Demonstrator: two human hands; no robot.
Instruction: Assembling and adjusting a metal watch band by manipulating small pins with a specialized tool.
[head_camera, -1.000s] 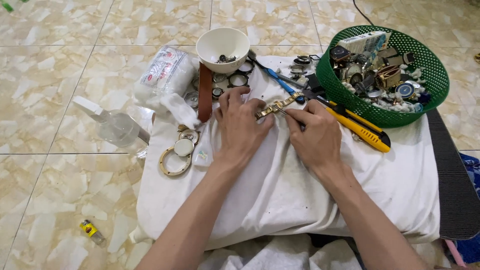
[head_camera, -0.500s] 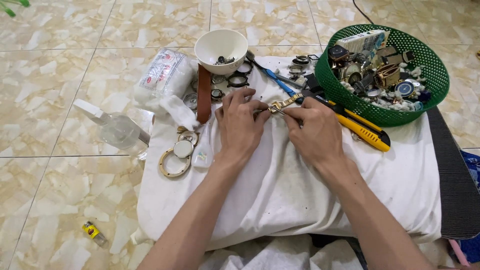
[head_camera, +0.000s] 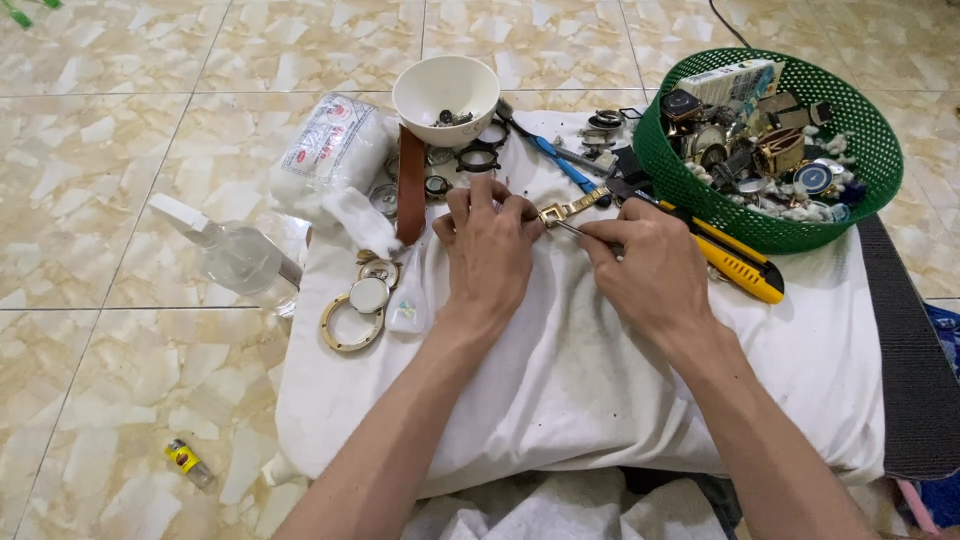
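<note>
Partly hidden: gold watch band (head_camera: 572, 208).

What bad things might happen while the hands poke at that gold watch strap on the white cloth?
The thin metal tool in the right hand points toward the left hand, which pins the gold watch strap; a slip might prick a fingertip. The yellow knife lies right beside the right hand, so it may get bumped. Small loose parts near the white bowl might roll off the white cloth.

Shiny gold metal watch band (head_camera: 572, 208) on matt white cloth (head_camera: 600, 380).
</note>
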